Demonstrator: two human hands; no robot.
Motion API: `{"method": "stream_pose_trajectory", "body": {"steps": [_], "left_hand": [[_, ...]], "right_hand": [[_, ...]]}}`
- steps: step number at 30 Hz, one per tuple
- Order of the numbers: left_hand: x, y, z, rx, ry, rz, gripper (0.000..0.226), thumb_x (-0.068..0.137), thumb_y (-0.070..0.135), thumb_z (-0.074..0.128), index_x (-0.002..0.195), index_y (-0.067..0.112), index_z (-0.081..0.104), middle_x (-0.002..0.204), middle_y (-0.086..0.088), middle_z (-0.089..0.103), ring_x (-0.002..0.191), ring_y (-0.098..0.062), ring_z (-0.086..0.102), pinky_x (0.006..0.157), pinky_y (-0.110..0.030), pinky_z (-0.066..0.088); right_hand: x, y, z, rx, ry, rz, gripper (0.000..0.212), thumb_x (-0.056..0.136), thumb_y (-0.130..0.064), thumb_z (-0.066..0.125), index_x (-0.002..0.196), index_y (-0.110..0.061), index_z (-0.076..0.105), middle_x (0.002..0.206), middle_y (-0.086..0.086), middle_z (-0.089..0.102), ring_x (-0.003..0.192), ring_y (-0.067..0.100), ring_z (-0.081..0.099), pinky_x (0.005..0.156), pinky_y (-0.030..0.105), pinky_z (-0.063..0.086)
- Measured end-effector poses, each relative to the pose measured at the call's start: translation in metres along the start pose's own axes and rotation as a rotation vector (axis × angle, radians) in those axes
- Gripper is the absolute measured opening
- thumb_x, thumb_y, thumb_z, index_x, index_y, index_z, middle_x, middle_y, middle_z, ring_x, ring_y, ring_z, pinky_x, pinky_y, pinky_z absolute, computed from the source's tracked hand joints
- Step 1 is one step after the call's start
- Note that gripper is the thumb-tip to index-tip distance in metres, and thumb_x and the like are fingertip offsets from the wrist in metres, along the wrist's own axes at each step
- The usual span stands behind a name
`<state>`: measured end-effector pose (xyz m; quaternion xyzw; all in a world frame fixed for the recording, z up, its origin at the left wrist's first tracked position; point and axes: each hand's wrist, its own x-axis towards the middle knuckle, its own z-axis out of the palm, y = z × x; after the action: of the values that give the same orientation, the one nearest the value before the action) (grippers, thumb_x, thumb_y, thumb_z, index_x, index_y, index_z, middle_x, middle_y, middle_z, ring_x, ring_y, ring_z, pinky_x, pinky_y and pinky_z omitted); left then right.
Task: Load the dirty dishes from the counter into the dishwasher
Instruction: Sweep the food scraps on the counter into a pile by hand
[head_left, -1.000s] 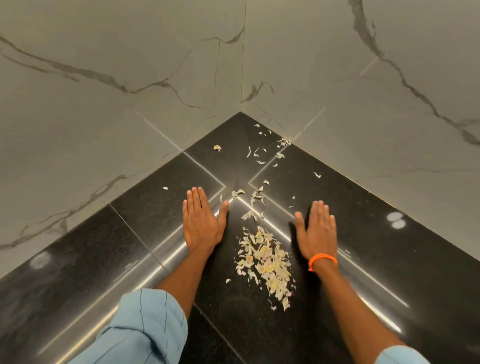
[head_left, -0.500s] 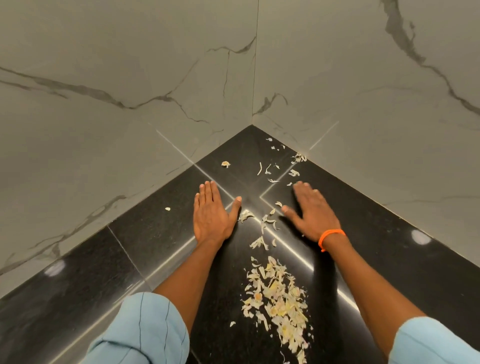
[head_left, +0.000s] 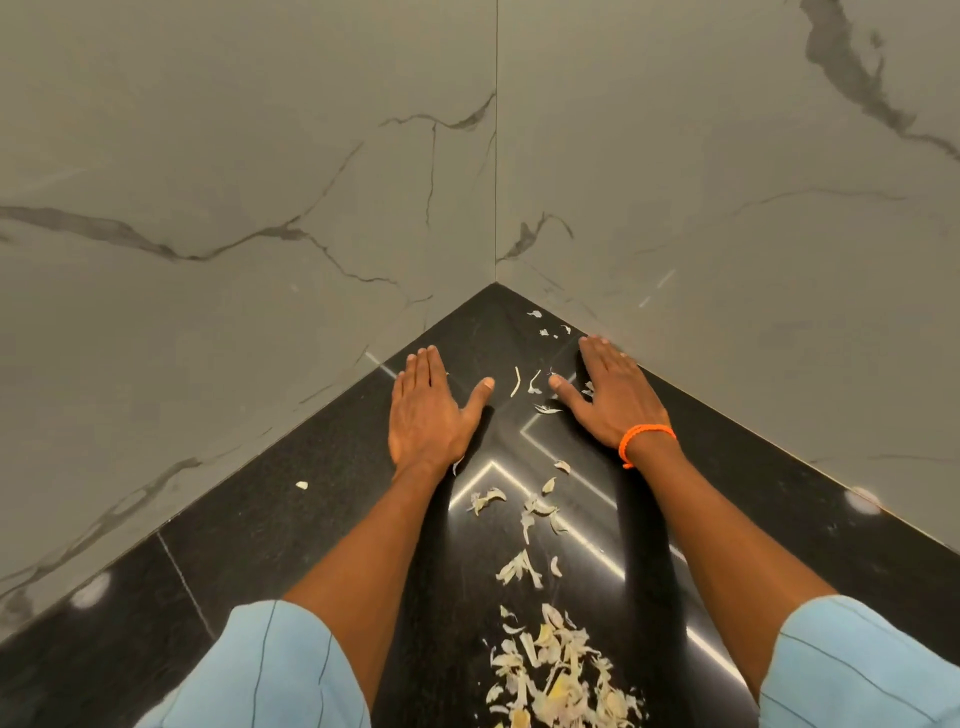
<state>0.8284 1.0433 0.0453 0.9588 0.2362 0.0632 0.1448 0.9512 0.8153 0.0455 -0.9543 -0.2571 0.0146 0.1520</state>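
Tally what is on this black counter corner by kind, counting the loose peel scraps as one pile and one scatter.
Hands flat on the counter: 2, the left hand and the right hand
Orange wristbands: 1
Peel pile: 1
Scatter of loose peel scraps: 1
Dishes: 0
Total: 5

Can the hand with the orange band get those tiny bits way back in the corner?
Probably yes. The right hand lies flat on the black counter, its fingers just short of the corner scraps, and nothing stands between them.
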Motion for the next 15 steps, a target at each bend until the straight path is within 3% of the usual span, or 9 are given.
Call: {"method": "stream_pose_trajectory", "body": {"steps": [5, 10, 12, 15], "left_hand": [[0.014, 0.003, 0.003, -0.029, 0.007, 0.025, 0.104, 0.091, 0.085, 0.016, 0.162, 0.009, 0.011, 0.169, -0.009, 0.015, 0.157, -0.020, 0.009, 0.128, -0.040, 0.009], [0.016, 0.003, 0.002, -0.021, 0.008, 0.031, 0.105, 0.091, 0.086, 0.014, 0.162, 0.009, 0.013, 0.169, -0.010, 0.015, 0.157, -0.020, 0.009, 0.128, -0.041, 0.009], [0.016, 0.003, 0.001, -0.017, 0.006, 0.029, 0.104, 0.091, 0.086, 0.014, 0.162, 0.009, 0.013, 0.169, -0.010, 0.015, 0.157, -0.020, 0.009, 0.128, -0.042, 0.009], [0.016, 0.003, -0.001, -0.028, 0.013, 0.031, 0.104, 0.091, 0.085, 0.015, 0.162, 0.009, 0.014, 0.169, -0.009, 0.016, 0.157, -0.020, 0.009, 0.128, -0.043, 0.011]], "right_hand": [[0.014, -0.002, -0.002, 0.011, -0.048, -0.136, 0.090, 0.091, -0.079, 0.018, 0.158, -0.019, 0.022, 0.165, 0.003, 0.020, 0.153, 0.019, 0.014, 0.125, 0.039, 0.013], [-0.030, -0.032, 0.002, 0.082, -0.168, -0.493, 0.075, 0.098, -0.069, 0.027, 0.159, -0.025, 0.020, 0.165, -0.005, 0.016, 0.153, 0.007, 0.007, 0.126, 0.035, 0.010], [-0.031, -0.034, 0.003, 0.140, -0.123, -0.475, 0.077, 0.098, -0.069, 0.030, 0.159, -0.025, 0.016, 0.166, -0.005, 0.012, 0.153, 0.005, 0.002, 0.125, 0.034, 0.009], [0.001, -0.027, 0.002, 0.143, 0.026, -0.256, 0.082, 0.097, -0.072, 0.027, 0.160, -0.021, 0.013, 0.167, 0.001, 0.010, 0.154, 0.012, 0.001, 0.126, 0.039, 0.010]]}}
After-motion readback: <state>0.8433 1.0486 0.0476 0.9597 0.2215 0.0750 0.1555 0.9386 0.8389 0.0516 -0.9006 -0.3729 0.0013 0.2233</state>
